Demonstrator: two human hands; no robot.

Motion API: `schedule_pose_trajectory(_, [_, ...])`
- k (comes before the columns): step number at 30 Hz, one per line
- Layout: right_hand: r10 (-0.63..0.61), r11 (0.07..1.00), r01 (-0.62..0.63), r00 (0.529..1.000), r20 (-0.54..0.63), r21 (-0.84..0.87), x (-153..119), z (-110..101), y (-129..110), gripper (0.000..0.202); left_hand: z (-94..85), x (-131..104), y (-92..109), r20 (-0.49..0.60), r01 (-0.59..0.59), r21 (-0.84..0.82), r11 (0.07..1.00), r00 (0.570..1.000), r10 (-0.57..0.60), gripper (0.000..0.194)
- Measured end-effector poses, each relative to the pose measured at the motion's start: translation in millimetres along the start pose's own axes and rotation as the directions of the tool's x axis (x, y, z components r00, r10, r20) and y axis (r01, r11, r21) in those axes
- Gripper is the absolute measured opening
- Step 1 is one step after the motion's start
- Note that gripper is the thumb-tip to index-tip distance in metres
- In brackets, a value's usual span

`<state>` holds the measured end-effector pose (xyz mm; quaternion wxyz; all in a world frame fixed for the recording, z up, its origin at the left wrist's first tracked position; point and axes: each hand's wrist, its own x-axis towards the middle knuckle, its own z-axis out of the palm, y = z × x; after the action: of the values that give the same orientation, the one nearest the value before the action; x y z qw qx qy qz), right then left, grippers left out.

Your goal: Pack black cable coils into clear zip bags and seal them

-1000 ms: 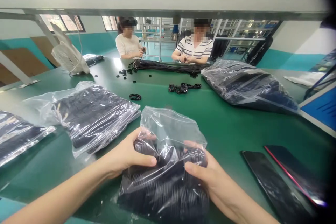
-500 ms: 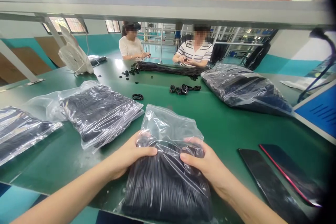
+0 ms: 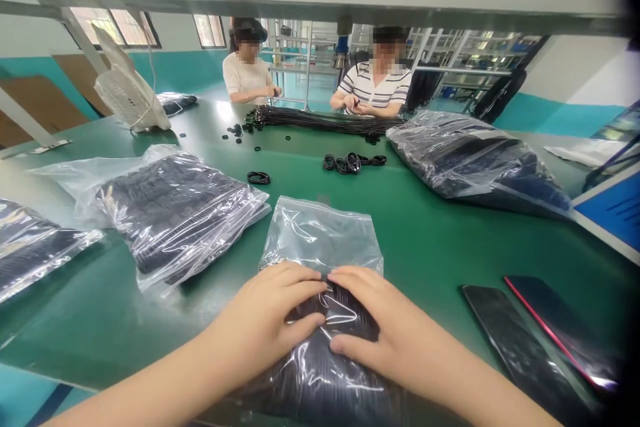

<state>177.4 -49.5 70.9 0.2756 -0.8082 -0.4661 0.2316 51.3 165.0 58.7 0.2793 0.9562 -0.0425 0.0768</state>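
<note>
A clear plastic bag (image 3: 320, 233) packed with dark, closely stacked strands lies flat on the green table right before me. My left hand (image 3: 270, 313) rests palm-down on its filled part, fingers stretched toward the middle. Opposite it, my right hand (image 3: 385, 323) also lies on the bag with its fingers extended and thumb apart. The fingertips of both hands almost meet over the plastic. Beyond them the bag's upper end is see-through and holds nothing dark; whether its seal is closed cannot be made out.
Similar filled bags lie left (image 3: 175, 213) and at the far left (image 3: 40, 250); a larger bag (image 3: 470, 153) sits back right. Coiled black cables (image 3: 350, 163) and a long cable bundle (image 3: 320, 121) are farther back. Two phone-like slabs (image 3: 520, 340) lie right. Two people (image 3: 375, 87) sit opposite.
Both hands went from gripping the bag's sides, thumbs on top, to lying flat on it, closer together. The bag's upper part looks flatter. The view has tilted slightly down.
</note>
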Motion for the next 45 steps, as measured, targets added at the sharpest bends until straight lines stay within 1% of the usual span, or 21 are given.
schedule_pose_trajectory(3, [0.006, 0.998, -0.004, 1.000, 0.030, -0.069, 14, -1, -1, 0.067, 2.3, 5, -3, 0.053, 0.140, 0.039, 0.989, 0.989, -0.142, 0.049])
schedule_pose_trajectory(6, [0.011, 0.994, -0.006, 0.999, 0.051, -0.109, 25, 0, 0, 0.062, 0.9, 7, -9, 0.112, 0.191, 0.134, 0.972, 0.972, -0.206, 0.058])
schedule_pose_trajectory(8, [0.007, 0.993, 0.001, 0.998, 0.069, -0.116, 29, 0, 2, 0.057, -1.1, 8, -10, 0.133, 0.236, 0.164, 0.958, 0.957, -0.258, 0.058])
schedule_pose_trajectory(10, [-0.011, 0.993, 0.021, 0.996, 0.085, -0.116, 32, -3, 6, 0.059, -3.4, 10, -10, 0.146, 0.270, 0.167, 0.948, 0.944, -0.295, 0.052])
schedule_pose_trajectory(14, [-0.032, 0.990, 0.046, 0.994, 0.109, -0.130, 32, -8, 15, 0.081, -7.4, 16, -9, 0.202, 0.297, 0.113, 0.948, 0.928, -0.315, 0.044])
schedule_pose_trajectory(16, [0.004, 0.989, 0.011, 0.995, 0.097, -0.149, 29, -6, 16, 0.079, -8.8, 17, -11, 0.219, 0.299, 0.075, 0.951, 0.926, -0.308, 0.046])
schedule_pose_trajectory(19, [0.059, 0.983, -0.048, 0.996, 0.062, -0.175, 19, 0, 11, 0.068, -11.5, 18, -20, 0.226, 0.269, 0.001, 0.963, 0.938, -0.262, 0.052])
schedule_pose_trajectory(21, [0.071, 0.987, -0.061, 0.996, 0.059, -0.149, 12, 0, 10, 0.066, -15.4, 21, -31, 0.249, 0.221, -0.074, 0.973, 0.949, -0.196, 0.063])
schedule_pose_trajectory(23, [0.105, 0.991, -0.105, 0.994, 0.003, -0.077, 7, -5, 18, 0.062, -21.1, 29, -43, 0.303, 0.158, -0.152, 0.976, 0.947, -0.107, 0.083])
schedule_pose_trajectory(25, [0.187, 0.981, -0.193, 0.967, -0.171, -0.019, 7, -15, 37, 0.058, -27.1, 40, -55, 0.368, 0.084, -0.200, 0.976, 0.930, -0.005, 0.100])
schedule_pose_trajectory(26, [0.221, 0.970, -0.240, 0.929, -0.295, -0.028, 8, -20, 49, 0.058, -29.3, 47, -59, 0.394, 0.036, -0.211, 0.977, 0.918, 0.051, 0.105])
schedule_pose_trajectory(27, [0.255, 0.954, -0.294, 0.892, -0.373, -0.051, 8, -25, 63, 0.062, -30.8, 55, -63, 0.412, -0.023, -0.218, 0.976, 0.904, 0.114, 0.108])
schedule_pose_trajectory(29, [0.316, 0.931, -0.362, 0.870, -0.378, -0.055, 9, -28, 87, 0.063, -31.5, 73, -67, 0.432, -0.178, -0.226, 0.958, 0.863, 0.262, 0.114])
schedule_pose_trajectory(32, [0.401, 0.901, -0.433, 0.838, -0.369, -0.004, 1, -22, 107, 0.053, -30.7, 104, -68, 0.449, -0.412, -0.195, 0.890, 0.769, 0.454, 0.118])
schedule_pose_trajectory(35, [0.458, 0.874, -0.484, 0.791, -0.406, 0.044, -14, -13, 110, 0.049, -36.7, 134, -66, 0.482, -0.552, -0.072, 0.831, 0.710, 0.513, 0.123])
schedule_pose_trajectory(37, [0.475, 0.856, -0.515, 0.745, -0.468, 0.049, -25, -10, 107, 0.057, -46.1, 148, -59, 0.509, -0.628, 0.078, 0.775, 0.693, 0.510, 0.122])
schedule_pose_trajectory(38, [0.486, 0.845, -0.532, 0.719, -0.496, 0.056, -30, -9, 105, 0.063, -51.4, 150, -51, 0.510, -0.644, 0.178, 0.744, 0.707, 0.491, 0.118])
schedule_pose_trajectory(39, [0.497, 0.836, -0.545, 0.700, -0.512, 0.066, -34, -7, 103, 0.069, -55.8, 149, -41, 0.490, -0.637, 0.285, 0.717, 0.739, 0.462, 0.113])
schedule_pose_trajectory(41, [0.516, 0.831, -0.548, 0.692, -0.505, 0.099, -41, -4, 98, 0.071, -58.4, 132, -12, 0.381, -0.535, 0.484, 0.693, 0.841, 0.384, 0.099])
schedule_pose_trajectory(43, [0.518, 0.839, -0.528, 0.699, -0.493, 0.133, -46, 2, 92, 0.065, -46.2, 98, 23, 0.234, -0.401, 0.573, 0.715, 0.916, 0.326, 0.072])
schedule_pose_trajectory(45, [0.499, 0.853, -0.499, 0.695, -0.518, 0.152, -50, 9, 85, 0.060, -17.6, 56, 54, 0.155, -0.325, 0.580, 0.747, 0.944, 0.290, 0.037])
